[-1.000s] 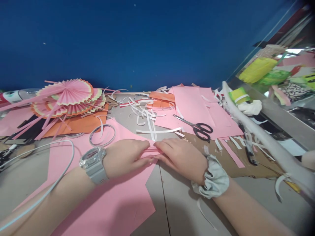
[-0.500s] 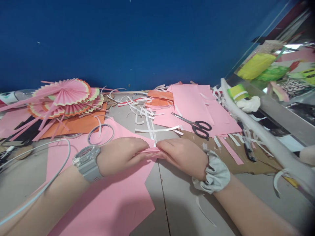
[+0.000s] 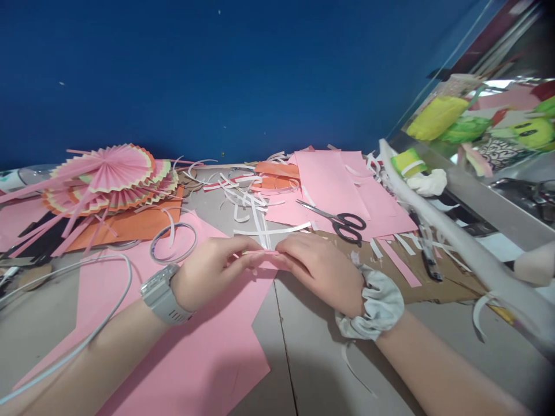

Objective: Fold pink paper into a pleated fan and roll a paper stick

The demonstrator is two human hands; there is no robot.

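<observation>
A narrow folded strip of pink paper (image 3: 269, 252) is pinched between both hands at the centre. My left hand (image 3: 217, 267), with a grey watch at the wrist, closes its thumb and fingers on the strip's left part. On the right part, my right hand (image 3: 318, 266) is closed, a pale scrunchie around its wrist. Large pink paper (image 3: 195, 346) lies under and in front of my left hand. White paper strips (image 3: 261, 225) lie just behind the fingertips. Black-handled scissors (image 3: 342, 222) rest on pink sheets beyond my right hand.
Pleated pink paper fans (image 3: 106, 173) lie on orange paper (image 3: 143, 225) at the back left. A roll of tape (image 3: 153, 248) sits near my left hand. Cardboard (image 3: 390, 277) with a cutter (image 3: 429, 254) is at right. A pale cable (image 3: 125, 283) crosses my left forearm.
My left hand's fingers have shifted on the pink strip, opening a gap between thumb and forefinger, and its wrist has turned. The strip looks slightly higher. The whole view has shifted a little.
</observation>
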